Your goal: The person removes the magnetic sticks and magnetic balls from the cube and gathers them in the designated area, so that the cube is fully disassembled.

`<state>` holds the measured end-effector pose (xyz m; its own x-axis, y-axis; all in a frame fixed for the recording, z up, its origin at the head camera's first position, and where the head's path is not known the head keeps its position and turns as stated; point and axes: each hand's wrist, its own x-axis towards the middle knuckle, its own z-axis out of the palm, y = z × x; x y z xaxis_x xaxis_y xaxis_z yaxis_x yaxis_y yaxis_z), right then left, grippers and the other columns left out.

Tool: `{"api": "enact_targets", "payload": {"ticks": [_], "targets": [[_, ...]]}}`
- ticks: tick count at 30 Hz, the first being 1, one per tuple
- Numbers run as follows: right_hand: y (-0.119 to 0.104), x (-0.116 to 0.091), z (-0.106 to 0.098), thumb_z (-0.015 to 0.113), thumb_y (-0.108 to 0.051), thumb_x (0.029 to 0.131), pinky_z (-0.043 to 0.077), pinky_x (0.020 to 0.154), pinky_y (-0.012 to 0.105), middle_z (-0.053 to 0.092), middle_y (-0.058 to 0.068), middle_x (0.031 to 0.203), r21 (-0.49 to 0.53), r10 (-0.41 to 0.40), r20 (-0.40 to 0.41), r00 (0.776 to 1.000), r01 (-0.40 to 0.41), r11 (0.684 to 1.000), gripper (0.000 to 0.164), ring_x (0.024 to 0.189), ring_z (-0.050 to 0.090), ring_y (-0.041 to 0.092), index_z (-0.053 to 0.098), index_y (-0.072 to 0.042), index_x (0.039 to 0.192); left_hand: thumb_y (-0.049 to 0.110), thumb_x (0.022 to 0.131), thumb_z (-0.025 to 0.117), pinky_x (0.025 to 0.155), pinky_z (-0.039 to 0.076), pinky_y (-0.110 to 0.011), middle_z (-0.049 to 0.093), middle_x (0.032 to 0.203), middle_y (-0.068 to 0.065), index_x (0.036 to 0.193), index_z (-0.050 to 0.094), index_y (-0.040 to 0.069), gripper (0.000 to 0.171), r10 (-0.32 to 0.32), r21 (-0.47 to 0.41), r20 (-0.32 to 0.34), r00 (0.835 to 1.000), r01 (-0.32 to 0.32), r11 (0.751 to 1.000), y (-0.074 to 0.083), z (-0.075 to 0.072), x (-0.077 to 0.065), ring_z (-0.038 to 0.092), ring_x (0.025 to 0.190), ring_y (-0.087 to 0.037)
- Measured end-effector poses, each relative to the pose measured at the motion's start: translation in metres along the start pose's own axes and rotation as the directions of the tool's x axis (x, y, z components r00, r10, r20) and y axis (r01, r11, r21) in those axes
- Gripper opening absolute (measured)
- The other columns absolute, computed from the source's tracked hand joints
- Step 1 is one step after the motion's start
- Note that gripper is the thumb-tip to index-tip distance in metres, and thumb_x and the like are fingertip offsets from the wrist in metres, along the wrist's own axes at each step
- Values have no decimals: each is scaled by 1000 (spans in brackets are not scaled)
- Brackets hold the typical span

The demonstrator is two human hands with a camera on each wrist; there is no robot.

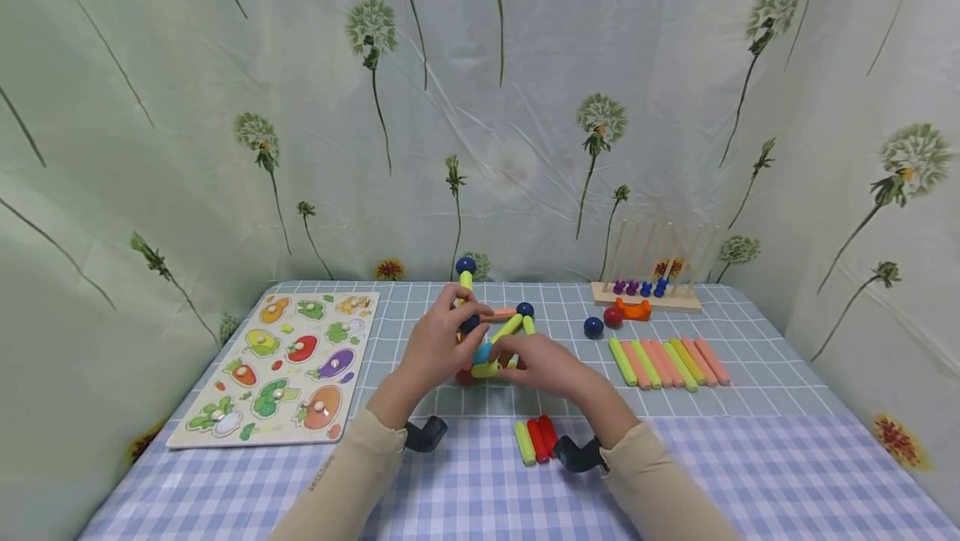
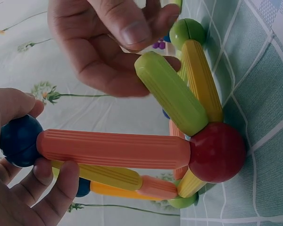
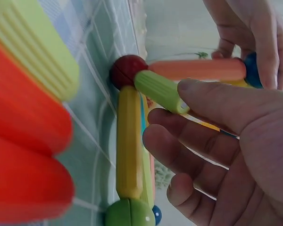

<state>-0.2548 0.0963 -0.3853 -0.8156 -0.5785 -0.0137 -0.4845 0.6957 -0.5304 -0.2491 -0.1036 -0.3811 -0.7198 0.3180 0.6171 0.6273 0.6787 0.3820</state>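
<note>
A frame of ribbed rods and balls stands on the table between my hands. My left hand (image 1: 438, 333) holds a dark blue ball (image 2: 21, 141) with its fingertips, at the upper end of a salmon rod (image 2: 113, 149). That rod's lower end joins a red ball (image 2: 217, 151) on the tabletop. From the same red ball a light green rod (image 3: 158, 89) slants up, its other end free. My right hand (image 1: 543, 366) pinches this free end between thumb and index finger, the other fingers curled loosely. A yellow rod (image 3: 129, 141) links the red ball to a green ball (image 3: 129, 213).
One light green and two red rods (image 1: 537, 439) lie near the front. To the right is a row of several rods (image 1: 667, 363), with a loose blue ball (image 1: 593, 327) and red ball (image 1: 613, 318) behind. A vegetable puzzle board (image 1: 247, 391) lies left; a pegged bead stand (image 1: 682, 303) stands back right.
</note>
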Motion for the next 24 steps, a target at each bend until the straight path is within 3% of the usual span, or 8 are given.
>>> {"api": "enact_targets", "payload": {"ticks": [10, 19, 24], "targets": [[-9, 1, 10, 75, -26, 90, 55, 82, 29, 72, -9, 105, -74, -15, 46, 999, 18, 997, 31, 89, 63, 8, 69, -22, 120, 16, 91, 73, 64, 50, -24, 54, 112, -2, 106, 75, 16, 15, 14, -18, -14, 1000, -14, 1000, 0, 0, 1, 58, 85, -14], [-10, 1, 16, 79, -26, 87, 52, 75, 25, 68, -13, 94, -115, -3, 69, 998, 11, 993, 26, 83, 59, 5, 68, -26, 111, 18, 92, 72, 68, 54, -27, 53, 113, -3, 106, 74, 17, 14, 19, 0, -13, 1000, -19, 1000, -1, 0, 0, 60, 88, -17], [-9, 2, 18, 78, -24, 87, 53, 79, 27, 68, -14, 93, -150, 7, 92, 996, 7, 989, 22, 82, 59, 5, 70, -26, 108, 17, 92, 72, 66, 52, -26, 53, 113, -4, 106, 75, 18, 14, 25, -6, -19, 1000, -25, 1000, -2, 1, 0, 59, 87, -17]]}}
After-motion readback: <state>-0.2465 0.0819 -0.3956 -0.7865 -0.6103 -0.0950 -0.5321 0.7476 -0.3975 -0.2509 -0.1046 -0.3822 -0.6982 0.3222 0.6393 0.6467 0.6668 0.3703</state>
